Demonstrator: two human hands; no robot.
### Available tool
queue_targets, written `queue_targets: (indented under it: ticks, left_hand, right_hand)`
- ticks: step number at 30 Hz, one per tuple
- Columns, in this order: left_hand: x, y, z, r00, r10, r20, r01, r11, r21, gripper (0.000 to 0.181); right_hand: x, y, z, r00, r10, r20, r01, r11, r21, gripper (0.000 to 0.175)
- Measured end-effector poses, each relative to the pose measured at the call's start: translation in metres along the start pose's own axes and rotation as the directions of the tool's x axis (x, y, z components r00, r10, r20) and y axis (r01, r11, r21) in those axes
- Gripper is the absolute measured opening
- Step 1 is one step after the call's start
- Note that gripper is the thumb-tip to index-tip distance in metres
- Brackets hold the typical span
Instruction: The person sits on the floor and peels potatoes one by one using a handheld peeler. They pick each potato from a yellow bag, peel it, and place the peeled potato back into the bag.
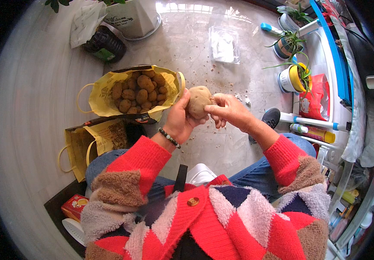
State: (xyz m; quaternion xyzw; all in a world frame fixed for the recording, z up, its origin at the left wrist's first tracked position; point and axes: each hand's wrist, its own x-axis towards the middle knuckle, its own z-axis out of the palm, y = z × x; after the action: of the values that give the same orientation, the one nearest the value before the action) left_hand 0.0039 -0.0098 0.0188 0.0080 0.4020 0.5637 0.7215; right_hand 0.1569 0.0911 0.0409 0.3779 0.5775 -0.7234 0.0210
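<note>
A large tan potato (pixel 199 102) rests in my left hand (pixel 182 122), its palm and fingers under and beside it. Thumb and fingers of my right hand (pixel 227 110) touch the potato's right side; whether they pinch something small there is hidden. To the left stands an open paper bag (pixel 100 94) with yellow inside and rope handles. Many smaller, browner potatoes (pixel 143 92) lie in it. My left hand is right beside the bag's near right handle.
Crumbs of soil dot the tiled floor (pixel 187 156). A clear plastic box (pixel 224 45) lies farther off. A second paper bag (pixel 102 138) stands at left. Potted plants (pixel 299 78) and a white rack (pixel 320 125) line the right; a large planter (pixel 131 19) and dark bottle (pixel 105 44) stand far left.
</note>
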Motion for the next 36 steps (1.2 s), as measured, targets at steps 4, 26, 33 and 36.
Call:
queue_targets:
  ticks: [4, 26, 33, 36]
  left_hand:
    - [0.002, 0.003, -0.001, 0.999, 0.018, 0.032, -0.017, 1.0, -0.011, 0.051]
    - [0.003, -0.002, 0.0, 0.999, 0.049, -0.012, -0.046, 0.983, 0.178, 0.05]
    - [0.004, 0.001, 0.0, 1.0, 0.023, -0.019, -0.022, 0.999, 0.043, 0.052]
    - [0.003, -0.001, 0.002, 0.997, 0.03, -0.067, -0.027, 0.999, 0.044, 0.052]
  right_hand:
    - [-0.001, -0.004, -0.003, 0.999, 0.003, 0.035, -0.005, 0.999, 0.051, 0.032]
    - [0.002, -0.002, -0.002, 1.0, 0.022, -0.013, -0.023, 0.994, -0.106, 0.02]
    - [0.001, -0.006, -0.003, 0.998, -0.059, -0.013, 0.058, 0.998, -0.03, 0.034]
    - [0.0, -0.007, 0.002, 0.985, -0.171, -0.027, 0.155, 0.939, -0.306, 0.044]
